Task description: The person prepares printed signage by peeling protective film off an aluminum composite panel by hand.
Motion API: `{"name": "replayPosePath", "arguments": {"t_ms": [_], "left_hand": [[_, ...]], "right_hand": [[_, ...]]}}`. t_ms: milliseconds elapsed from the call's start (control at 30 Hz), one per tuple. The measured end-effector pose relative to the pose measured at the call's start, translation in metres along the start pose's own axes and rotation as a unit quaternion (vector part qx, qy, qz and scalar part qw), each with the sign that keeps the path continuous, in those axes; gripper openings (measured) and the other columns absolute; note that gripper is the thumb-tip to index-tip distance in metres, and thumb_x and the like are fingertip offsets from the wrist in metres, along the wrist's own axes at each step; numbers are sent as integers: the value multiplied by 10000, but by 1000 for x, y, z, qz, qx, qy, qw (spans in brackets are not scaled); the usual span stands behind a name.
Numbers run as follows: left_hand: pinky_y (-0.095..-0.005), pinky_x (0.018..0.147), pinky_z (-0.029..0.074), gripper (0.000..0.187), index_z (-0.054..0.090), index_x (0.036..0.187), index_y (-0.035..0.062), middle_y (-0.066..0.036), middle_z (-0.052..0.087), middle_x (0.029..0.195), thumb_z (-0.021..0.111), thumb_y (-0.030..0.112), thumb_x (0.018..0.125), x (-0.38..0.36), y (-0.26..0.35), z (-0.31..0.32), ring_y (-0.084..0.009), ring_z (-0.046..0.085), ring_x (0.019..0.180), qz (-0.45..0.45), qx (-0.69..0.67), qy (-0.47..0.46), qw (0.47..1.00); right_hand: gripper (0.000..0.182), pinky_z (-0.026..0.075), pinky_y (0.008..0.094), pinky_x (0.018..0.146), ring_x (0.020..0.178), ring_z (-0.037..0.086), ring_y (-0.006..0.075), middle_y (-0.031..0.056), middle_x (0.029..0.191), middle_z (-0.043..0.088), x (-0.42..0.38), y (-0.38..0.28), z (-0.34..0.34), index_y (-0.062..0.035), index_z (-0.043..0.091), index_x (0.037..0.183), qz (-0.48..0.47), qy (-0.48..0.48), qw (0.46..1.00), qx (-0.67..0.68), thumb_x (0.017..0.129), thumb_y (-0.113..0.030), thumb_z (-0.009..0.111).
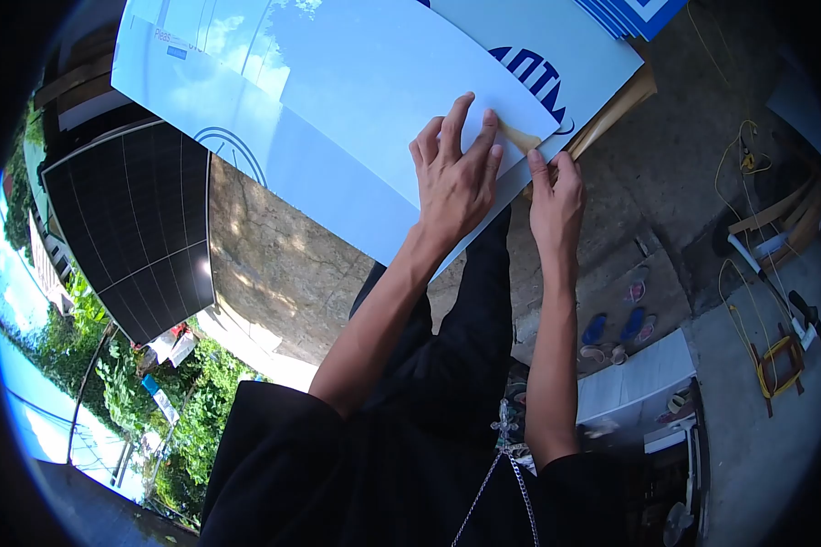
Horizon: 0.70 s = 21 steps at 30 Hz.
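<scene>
A large glossy sheet (337, 118) with sky reflections spreads out in front of me. It lies over a pale blue panel (602, 64) with dark blue lettering. My left hand (456, 173) rests on the glossy sheet near its right-hand corner, fingers spread. Beside that hand's index finger a tan streak (518, 136) shows on the surface; I cannot tell if it is a reflection. My right hand (557, 196) pinches the sheet's edge between thumb and curled fingers, close to the corner.
Blue-bordered sheets (629, 18) stack at the top, and brown cardboard (620, 109) sticks out below. A dark solar panel (132, 228) stands at left. Slippers (634, 324) lie on the floor, with yellow cord (775, 351) and a small wooden frame (777, 369) at right.
</scene>
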<state>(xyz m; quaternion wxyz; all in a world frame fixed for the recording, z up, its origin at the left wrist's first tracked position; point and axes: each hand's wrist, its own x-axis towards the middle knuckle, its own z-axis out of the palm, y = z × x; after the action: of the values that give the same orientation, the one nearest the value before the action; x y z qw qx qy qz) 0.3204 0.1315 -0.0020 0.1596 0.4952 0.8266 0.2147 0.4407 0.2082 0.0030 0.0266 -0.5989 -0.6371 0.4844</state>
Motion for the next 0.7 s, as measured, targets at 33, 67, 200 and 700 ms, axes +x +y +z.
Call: {"name": "replayPosePath", "arguments": {"t_ms": [33,67,200,700], "left_hand": [[-449,1028,300,331,657,1246,145,-100,384,1464,598,217,929,-1,4,-5,-332,391,1183,5,-13,-17,1000],[-443,1028,306,316,680,1213,182,-104,383,1468,629,198,902,-4,8,-10,-340,399,1176,45,-42,-56,997],[-444,1027,320,392,612,1301,175,-120,345,1491,614,173,909,-11,9,-9,-365,381,1188,6,-77,-40,996],[-462,1017,357,441,574,1346,177,-135,327,1511,613,160,907,-7,17,-20,-361,389,1200,9,-49,-75,996]], "right_hand": [[425,475,452,736,851,611,351,205,939,584,1,2,1,39,584,1008,-12,5,1000,0,998,-381,518],[419,474,454,738,857,612,358,208,942,588,3,6,2,35,589,1024,-25,9,1000,0,997,-378,520],[401,474,462,751,884,613,378,224,977,598,2,6,3,14,600,1095,-24,4,999,21,1003,-366,508],[405,464,440,798,938,607,366,225,1024,591,5,7,-2,10,597,1135,-11,-49,995,83,1010,-362,498]]}}
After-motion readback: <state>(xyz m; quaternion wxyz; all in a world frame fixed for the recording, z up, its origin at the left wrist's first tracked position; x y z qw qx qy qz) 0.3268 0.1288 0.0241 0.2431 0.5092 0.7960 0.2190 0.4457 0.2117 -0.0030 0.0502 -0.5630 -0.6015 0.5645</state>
